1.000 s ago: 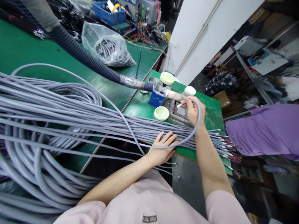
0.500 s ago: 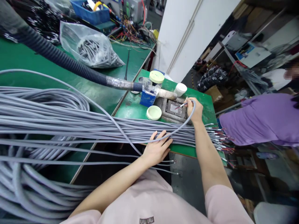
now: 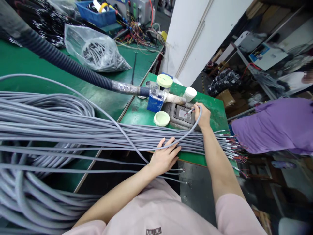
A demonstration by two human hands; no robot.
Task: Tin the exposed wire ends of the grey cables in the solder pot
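My right hand (image 3: pixel 202 116) pinches a grey cable (image 3: pixel 195 125) near its stripped end. The thin wire tips (image 3: pixel 186 113) point left over the silvery square of a dark metal box (image 3: pixel 176 122), which looks like a solder pot. Whether the tips touch the square I cannot tell. From the hand the cable loops down and left, past my left hand (image 3: pixel 165 155). That hand lies with spread fingers on a thick bundle of grey cables (image 3: pixel 137 133). At the right, the bundle ends in stripped red, white and dark wires (image 3: pixel 236 148).
A ribbed hose (image 3: pixel 85 71) with a pale nozzle (image 3: pixel 174 98) reaches the metal box past a blue block (image 3: pixel 155 103). Nearby stand an open pale-green tub (image 3: pixel 161 118) and a white tub (image 3: pixel 189 94). A plastic bag (image 3: pixel 97 54) lies behind. A person in purple (image 3: pixel 274 125) is at right.
My right hand has shifted slightly left, and the cable loop by it looks a little tighter. The left hand stays on the bundle. The whole view has moved slightly.
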